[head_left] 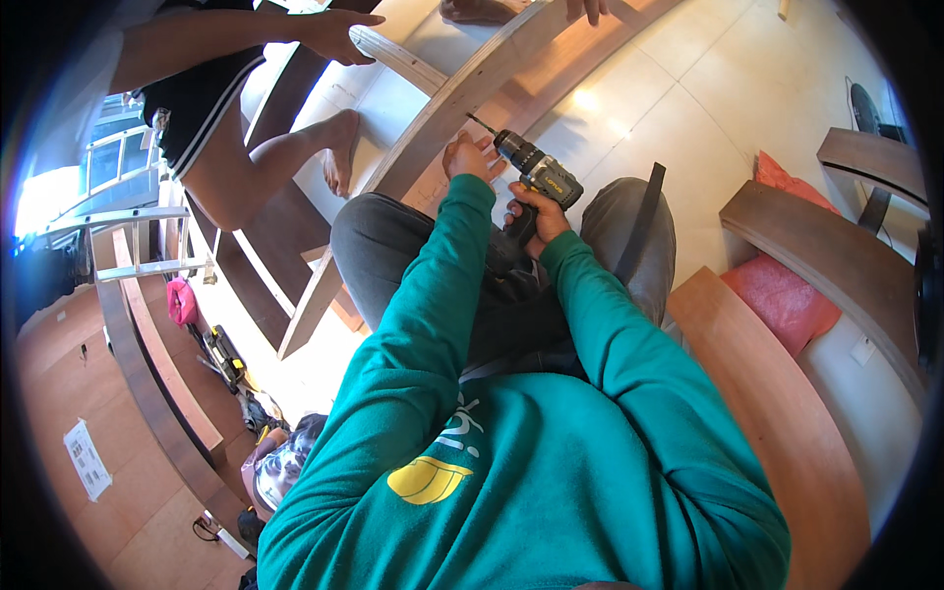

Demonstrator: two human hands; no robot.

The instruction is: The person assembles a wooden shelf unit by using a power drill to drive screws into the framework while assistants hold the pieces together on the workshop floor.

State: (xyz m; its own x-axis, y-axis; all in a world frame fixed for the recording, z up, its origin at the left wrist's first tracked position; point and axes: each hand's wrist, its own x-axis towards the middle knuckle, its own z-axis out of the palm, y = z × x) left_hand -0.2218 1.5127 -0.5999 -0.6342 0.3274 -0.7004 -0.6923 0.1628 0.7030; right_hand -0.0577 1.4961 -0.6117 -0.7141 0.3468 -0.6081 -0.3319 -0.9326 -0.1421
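My right hand (536, 218) is wrapped round the handle of a black and grey cordless drill (557, 185). The drill tilts up to the left, and a thin bit (480, 123) sticks out of its chuck near the edge of a long curved wooden beam (433, 123). Beside the chuck, against the beam's near side, is my left hand (473, 157), its fingers partly stretched out and apart. I see nothing held in it. A dark flat strip (644, 221) lies across my right knee.
A co-worker's hand (339, 37) touches a wooden crosspiece (398, 59); another hand (588, 8) rests at the beam's far end. Curved wooden panels (777, 423) and red cushion-like bags (782, 295) lie right. Left are a metal ladder (152, 267) and a yellow-black tool (224, 354).
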